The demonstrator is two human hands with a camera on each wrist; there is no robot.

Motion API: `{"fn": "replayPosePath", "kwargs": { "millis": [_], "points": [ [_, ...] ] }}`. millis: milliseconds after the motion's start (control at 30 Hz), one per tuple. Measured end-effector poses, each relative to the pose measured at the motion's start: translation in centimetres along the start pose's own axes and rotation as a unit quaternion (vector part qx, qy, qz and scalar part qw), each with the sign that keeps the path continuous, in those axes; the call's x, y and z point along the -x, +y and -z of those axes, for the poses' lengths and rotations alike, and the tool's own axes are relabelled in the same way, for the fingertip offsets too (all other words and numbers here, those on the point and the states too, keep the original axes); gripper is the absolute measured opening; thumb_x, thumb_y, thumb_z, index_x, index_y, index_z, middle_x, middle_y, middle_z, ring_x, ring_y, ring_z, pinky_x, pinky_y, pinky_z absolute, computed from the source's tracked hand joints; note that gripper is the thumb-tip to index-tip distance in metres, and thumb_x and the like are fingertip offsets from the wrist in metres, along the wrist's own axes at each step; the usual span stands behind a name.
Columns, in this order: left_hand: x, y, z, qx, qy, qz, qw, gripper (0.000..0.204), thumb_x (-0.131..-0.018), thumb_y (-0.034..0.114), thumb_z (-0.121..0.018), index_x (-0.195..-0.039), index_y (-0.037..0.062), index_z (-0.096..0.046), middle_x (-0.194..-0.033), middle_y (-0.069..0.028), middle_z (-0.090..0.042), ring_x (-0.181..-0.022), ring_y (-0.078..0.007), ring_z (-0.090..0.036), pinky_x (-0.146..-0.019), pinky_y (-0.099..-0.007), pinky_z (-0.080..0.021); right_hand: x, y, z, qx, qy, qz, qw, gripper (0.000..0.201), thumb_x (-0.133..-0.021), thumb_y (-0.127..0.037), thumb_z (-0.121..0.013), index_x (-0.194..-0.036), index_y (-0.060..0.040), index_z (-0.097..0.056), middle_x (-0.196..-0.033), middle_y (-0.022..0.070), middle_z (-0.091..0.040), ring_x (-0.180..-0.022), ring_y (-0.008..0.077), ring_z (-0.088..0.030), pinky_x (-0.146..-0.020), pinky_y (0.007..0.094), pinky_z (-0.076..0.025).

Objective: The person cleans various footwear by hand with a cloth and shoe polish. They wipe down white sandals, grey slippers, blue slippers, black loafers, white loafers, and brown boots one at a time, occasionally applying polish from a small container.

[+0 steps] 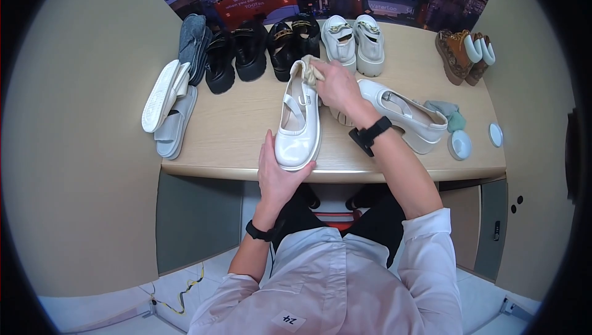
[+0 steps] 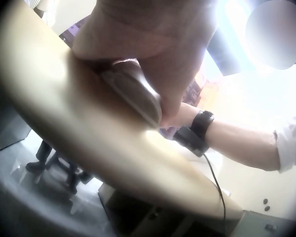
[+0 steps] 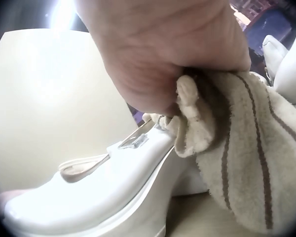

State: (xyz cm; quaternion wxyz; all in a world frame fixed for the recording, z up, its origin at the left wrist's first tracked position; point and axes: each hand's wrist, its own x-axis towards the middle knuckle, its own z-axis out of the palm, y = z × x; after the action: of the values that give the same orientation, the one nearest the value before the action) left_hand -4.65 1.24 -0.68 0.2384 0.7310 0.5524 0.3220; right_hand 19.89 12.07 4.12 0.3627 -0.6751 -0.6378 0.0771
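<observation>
A glossy white Mary Jane shoe (image 1: pixel 297 149) with a strap, buckle and block heel stands on the table, its toe toward me. My left hand (image 1: pixel 277 176) grips the toe at the table's front edge, thumb on one side and fingers on the other. With my right hand (image 1: pixel 340 88) I hold a beige cloth (image 3: pixel 246 153) with brown stripes against the shoe's heel end. In the right wrist view the cloth is bunched under the palm, and its loose part hangs beside the heel. The matching white shoe (image 1: pixel 404 113) stands just right of my right hand, partly behind the forearm.
Along the back are grey slippers (image 1: pixel 192 42), black shoes (image 1: pixel 250 51) and white loafers (image 1: pixel 369 42). White slides (image 1: pixel 166 107) lie at the left; small brown boots (image 1: pixel 455 57) stand back right. A grey-green cloth (image 1: pixel 453 115), a small round tub (image 1: pixel 460 145) and a lid (image 1: pixel 496 134) lie at the right.
</observation>
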Motion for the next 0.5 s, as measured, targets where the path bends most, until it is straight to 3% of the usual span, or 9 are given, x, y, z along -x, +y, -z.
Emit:
{"fn": "replayPosePath", "kwargs": {
  "millis": [200,300,400,433,500],
  "points": [
    [0.0,-0.4,-0.4,-0.013,0.017,-0.02,1.0,0.132,-0.069,0.046,-0.101,-0.166,-0.0096,-0.033,-0.153,-0.0341,-0.058,-0.139,-0.0433,-0.062,-0.115,-0.0472,-0.051,6.5,-1.1,-0.2,0.036,-0.041,0.081,0.995,0.04,-0.092,-0.008,-0.068,-0.13,-0.014,-0.08,-0.101,0.0213,-0.067,-0.101,0.0429,-0.069,-0.094,0.0523,-0.056],
    [-0.1,0.5,0.0,0.035,0.008,0.0,0.999,0.13,-0.067,0.042,-0.102,-0.163,-0.0129,-0.034,-0.146,-0.0323,-0.058,-0.136,-0.0466,-0.06,-0.116,-0.0502,-0.049,9.5,-3.1,2.6,-0.019,-0.162,0.053,0.985,0.044,-0.091,-0.007,-0.068,-0.133,-0.0144,-0.079,-0.107,0.0214,-0.07,-0.106,0.0422,-0.07,-0.097,0.0494,-0.056],
    [-0.1,0.0,0.0,0.019,0.0,-0.011,1.0,0.131,-0.069,0.042,-0.101,-0.164,-0.0129,-0.031,-0.147,-0.0318,-0.059,-0.136,-0.046,-0.06,-0.116,-0.0495,-0.049,10.4,-1.9,5.4,-0.127,-0.311,0.011,0.942,0.048,-0.091,-0.008,-0.069,-0.138,-0.0147,-0.077,-0.116,0.0228,-0.074,-0.111,0.0402,-0.072,-0.101,0.044,-0.056],
    [0.0,0.0,0.2,0.032,-0.005,-0.007,0.999,0.131,-0.069,0.041,-0.101,-0.165,-0.0125,-0.03,-0.147,-0.0314,-0.059,-0.137,-0.045,-0.06,-0.116,-0.0488,-0.05,10.6,-1.6,6.5,-0.16,-0.329,-0.008,0.931,0.05,-0.094,-0.011,-0.069,-0.144,-0.0148,-0.074,-0.122,0.0231,-0.077,-0.114,0.0371,-0.075,-0.102,0.0394,-0.056],
    [-0.1,0.0,0.6,0.055,-0.017,0.0,0.998,0.132,-0.07,0.039,-0.101,-0.166,-0.0118,-0.027,-0.148,-0.0305,-0.059,-0.137,-0.0432,-0.061,-0.116,-0.0473,-0.05,10.2,-1.6,8.6,-0.185,-0.254,-0.069,0.947,0.048,-0.096,-0.013,-0.069,-0.144,-0.0141,-0.074,-0.121,0.0213,-0.078,-0.112,0.0347,-0.076,-0.101,0.0391,-0.057]
  ]
}}
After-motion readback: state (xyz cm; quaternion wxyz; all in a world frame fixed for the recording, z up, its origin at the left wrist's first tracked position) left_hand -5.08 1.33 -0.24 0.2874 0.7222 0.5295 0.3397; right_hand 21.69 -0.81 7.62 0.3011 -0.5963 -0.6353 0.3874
